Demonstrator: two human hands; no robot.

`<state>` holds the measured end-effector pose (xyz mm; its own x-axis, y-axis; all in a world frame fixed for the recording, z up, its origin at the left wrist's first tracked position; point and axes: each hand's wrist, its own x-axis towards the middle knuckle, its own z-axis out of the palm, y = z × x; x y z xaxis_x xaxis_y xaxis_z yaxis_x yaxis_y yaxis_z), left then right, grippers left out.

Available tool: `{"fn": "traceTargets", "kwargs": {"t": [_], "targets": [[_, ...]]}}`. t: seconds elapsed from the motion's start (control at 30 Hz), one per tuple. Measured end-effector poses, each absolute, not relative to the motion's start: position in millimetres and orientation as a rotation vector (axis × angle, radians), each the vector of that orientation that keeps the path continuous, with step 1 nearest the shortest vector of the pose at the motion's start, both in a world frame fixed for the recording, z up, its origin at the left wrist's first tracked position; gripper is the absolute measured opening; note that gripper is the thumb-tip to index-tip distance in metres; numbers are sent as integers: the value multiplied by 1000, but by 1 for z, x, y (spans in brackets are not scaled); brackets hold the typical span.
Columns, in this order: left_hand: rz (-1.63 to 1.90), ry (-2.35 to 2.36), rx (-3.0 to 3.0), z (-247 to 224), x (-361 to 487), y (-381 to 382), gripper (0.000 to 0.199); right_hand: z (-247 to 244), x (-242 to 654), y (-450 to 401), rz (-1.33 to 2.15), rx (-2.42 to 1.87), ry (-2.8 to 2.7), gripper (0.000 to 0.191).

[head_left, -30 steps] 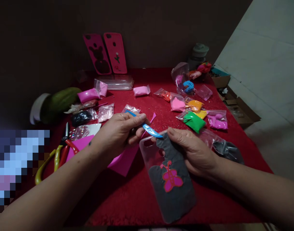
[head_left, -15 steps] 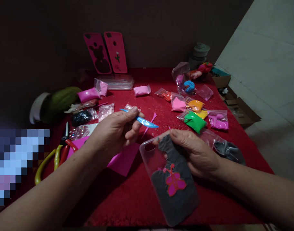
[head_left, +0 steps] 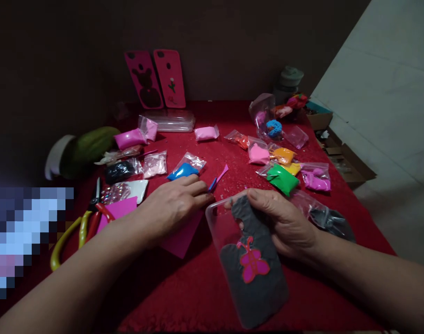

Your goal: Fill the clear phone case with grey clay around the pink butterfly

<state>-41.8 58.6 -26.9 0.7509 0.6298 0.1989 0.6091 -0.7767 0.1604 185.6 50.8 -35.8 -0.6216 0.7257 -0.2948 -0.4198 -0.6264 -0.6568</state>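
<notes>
My right hand (head_left: 284, 218) is closed on the upper right edge of a clear phone case (head_left: 215, 232), thumb on the front. Grey clay (head_left: 263, 292) covers much of the case, leaving the upper left bare. On the clay sits a butterfly (head_left: 252, 266) in pink clay with an orange-red outline. My left hand (head_left: 179, 202) is low over the table, palm down with curled fingers. A blue modelling tool (head_left: 212, 185) juts out beyond its fingers, beside a pink modelling tool (head_left: 223, 172). The left fingertips are partly hidden. A bag of blue clay (head_left: 184, 171) lies just behind that hand.
Clay bags, including green (head_left: 282, 180) and pink (head_left: 258, 154), lie at the right. Pliers-like cutters (head_left: 93, 208) and a pink sheet (head_left: 182, 239) are at the left. Two decorated pink cases (head_left: 170, 79) lean on the back wall, behind clear cases (head_left: 170, 121).
My left hand has lowered to the table with the blue modelling tool, uncovering the bag of blue clay. The right hand still holds the phone case in nearly the same place.
</notes>
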Motion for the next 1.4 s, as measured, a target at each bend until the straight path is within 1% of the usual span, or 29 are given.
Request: {"fn": "traceTargets", "kwargs": {"t": [0.03,0.07,0.13,0.17,0.23,0.33,0.53,0.67,0.87,0.97,1.07,1.17,1.4], "targets": [[349,1045,2851,-24,-42,58,31,-36,186,51,2247,-724,-716,28],[402,1099,2820,-19,-41,56,33,-35,186,51,2250,-717,-719,28],[662,1229,2660,-9,-37,49,34,-35,185,50,2249,-705,-737,29],[768,1259,2533,-3,-33,45,29,-34,185,50,2246,-705,-752,29],[786,1234,2304,7,-26,37,21,-34,186,49,2236,-724,-778,31],[728,1176,2177,14,-17,28,21,-35,186,48,2223,-764,-789,30],[755,1131,2384,0,-14,23,27,-36,186,49,2215,-792,-726,32],[794,1066,2626,-10,-17,24,36,-35,185,51,2236,-816,-679,33],[599,958,2971,-4,-20,22,39,-34,184,51,2248,-815,-619,31],[625,968,2914,-3,-21,22,40,-34,184,52,2254,-810,-618,30],[710,1056,2681,-5,-20,22,40,-35,185,52,2242,-815,-617,30],[689,1103,2481,-4,-19,21,39,-36,185,53,2219,-815,-597,30],[653,1180,2677,-8,-13,17,43,-35,186,55,2239,-773,-570,29]]}}
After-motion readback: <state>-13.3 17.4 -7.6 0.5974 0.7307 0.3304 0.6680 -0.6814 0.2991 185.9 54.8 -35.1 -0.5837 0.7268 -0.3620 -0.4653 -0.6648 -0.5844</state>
